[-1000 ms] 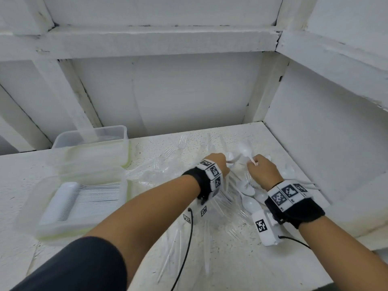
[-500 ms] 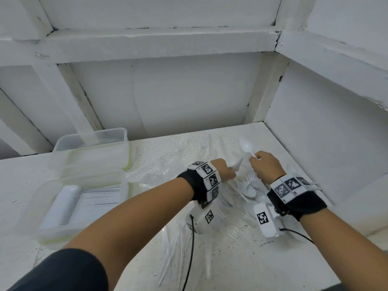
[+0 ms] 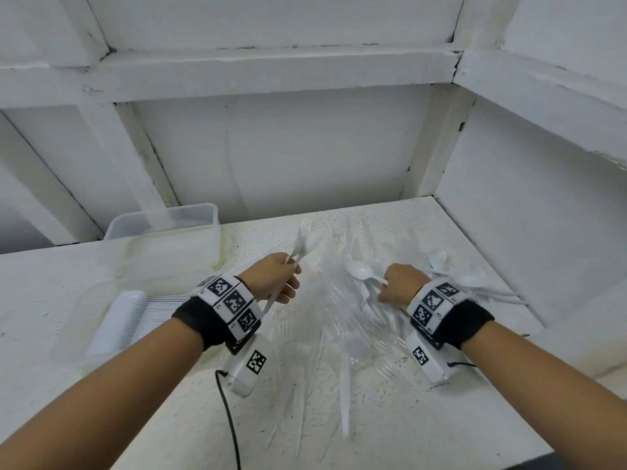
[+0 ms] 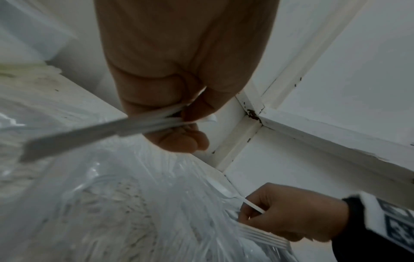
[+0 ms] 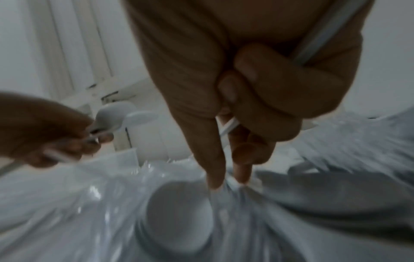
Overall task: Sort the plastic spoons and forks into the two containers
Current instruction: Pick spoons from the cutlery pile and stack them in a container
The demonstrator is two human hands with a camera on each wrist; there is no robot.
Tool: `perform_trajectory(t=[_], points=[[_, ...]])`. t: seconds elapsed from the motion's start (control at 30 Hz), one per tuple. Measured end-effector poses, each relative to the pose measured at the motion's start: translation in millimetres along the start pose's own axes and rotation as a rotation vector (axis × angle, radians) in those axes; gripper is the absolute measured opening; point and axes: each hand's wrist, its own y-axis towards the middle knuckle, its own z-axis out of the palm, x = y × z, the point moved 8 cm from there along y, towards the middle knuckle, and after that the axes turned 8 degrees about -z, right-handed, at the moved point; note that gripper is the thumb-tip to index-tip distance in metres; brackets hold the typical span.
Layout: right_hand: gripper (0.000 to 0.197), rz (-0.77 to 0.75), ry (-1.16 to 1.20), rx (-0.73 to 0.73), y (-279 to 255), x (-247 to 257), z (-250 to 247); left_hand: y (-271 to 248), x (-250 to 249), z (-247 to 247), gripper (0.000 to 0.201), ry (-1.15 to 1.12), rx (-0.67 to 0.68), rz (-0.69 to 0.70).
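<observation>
From the head view, the left hand [image 3: 273, 278] is curled around a small bundle of white plastic spoons [image 3: 303, 247], their bowls sticking up past the knuckles, above the table [image 3: 441, 418]. The right hand [image 3: 402, 283] grips a single white spoon [image 3: 360, 271] by its handle, bowl pointing left, just over the pile of clear forks [image 3: 325, 320] spread between the two wrists. More loose white spoons [image 3: 468, 278] lie to the right of that hand. At the left stand two clear containers: the near one [image 3: 68, 347] holds a white, ribbed stack, and the far one [image 3: 163, 228] sits behind it against the wall. Both wristbands carry black-and-white square marker codes; no readable writing.

From the left wrist, the fingers [image 4: 179, 140] close tightly on several flat white handles [image 4: 74, 136], blurred. Lower right, the right hand [image 4: 291, 211] pinches a thin white handle, with fork tines beneath it.

From the right wrist, the curled fingers [image 5: 268, 109] clamp a white handle, while index and middle fingertips reach down onto the glossy, translucent pile. The left hand [image 5: 44, 131] appears at left, holding rounded spoon bowls.
</observation>
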Motion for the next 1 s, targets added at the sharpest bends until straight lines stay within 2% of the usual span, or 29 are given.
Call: perform_trajectory(t=[0.07,0.23,0.33,0.43,0.57,0.7,0.8,0.9,1.0], points=[[0.014,-0.006,-0.022,-0.037,-1,0,2,-1,4,-3,0.024,-0.014,-0.018,-0.001],[0.028,0.018,-0.036,-0.058,-4,-4,2,-3,8,-3,0.025,-0.05,-0.05,-0.012],[0.024,0.02,0.043,-0.067,-7,-8,-1,-6,8,2,0.022,-0.045,-0.042,-0.023],[0.026,-0.037,0.259,-0.111,-17,-5,-22,-7,8,4,0.021,-0.05,-0.029,-0.025],[0.016,-0.165,0.654,-0.246,-40,17,-61,-8,6,7,0.023,-0.1,-0.017,-0.007],[0.013,-0.279,1.054,-0.217,-55,50,-76,-11,-1,12,0.02,-0.218,0.0,0.02],[0.014,-0.335,1.198,-0.161,-58,72,-74,-13,-4,15,0.018,-0.335,-0.002,0.014],[0.016,-0.348,1.278,-0.152,-55,82,-66,-14,-1,11,0.027,-0.465,-0.019,0.008],[0.015,-0.333,1.386,-0.177,-50,81,-59,-14,4,3,0.026,-0.43,-0.047,0.036]])
